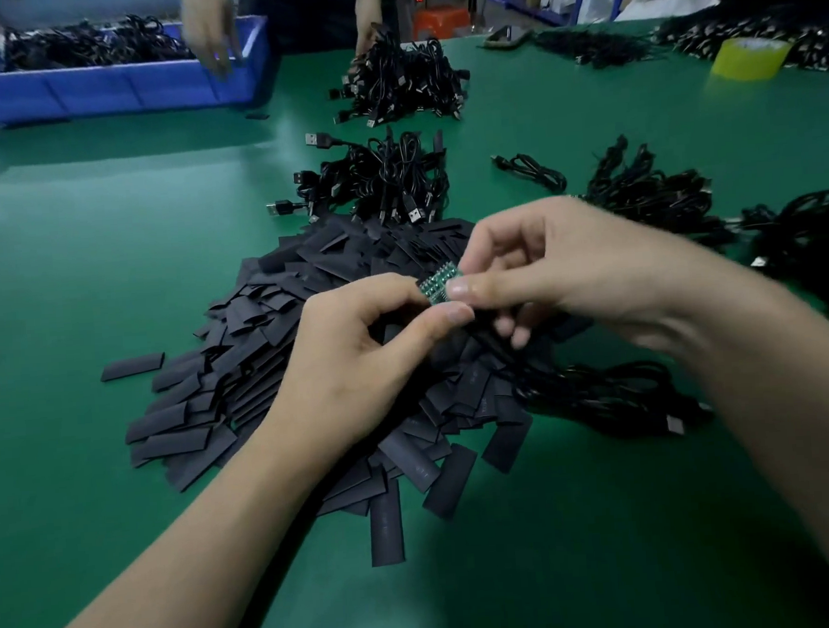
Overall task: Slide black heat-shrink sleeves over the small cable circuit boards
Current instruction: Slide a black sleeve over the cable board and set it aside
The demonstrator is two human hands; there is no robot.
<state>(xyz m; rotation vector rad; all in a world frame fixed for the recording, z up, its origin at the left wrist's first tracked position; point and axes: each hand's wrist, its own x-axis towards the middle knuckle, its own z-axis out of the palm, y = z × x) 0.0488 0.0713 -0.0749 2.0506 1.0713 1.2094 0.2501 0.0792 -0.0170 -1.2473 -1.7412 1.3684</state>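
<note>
i see both hands above sleeve pile [270, 371], near centre. left hand [357, 356] and right hand [546, 276] fingers clamped on small green board [440, 283], likely steadying it for sleeve. cable [601, 389] trails right.

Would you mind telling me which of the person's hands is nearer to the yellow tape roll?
Right. The yellow tape roll lies far ahead and to the right of the right hand; the left hand sits even farther left. Both pinch the green circuit board.
</note>
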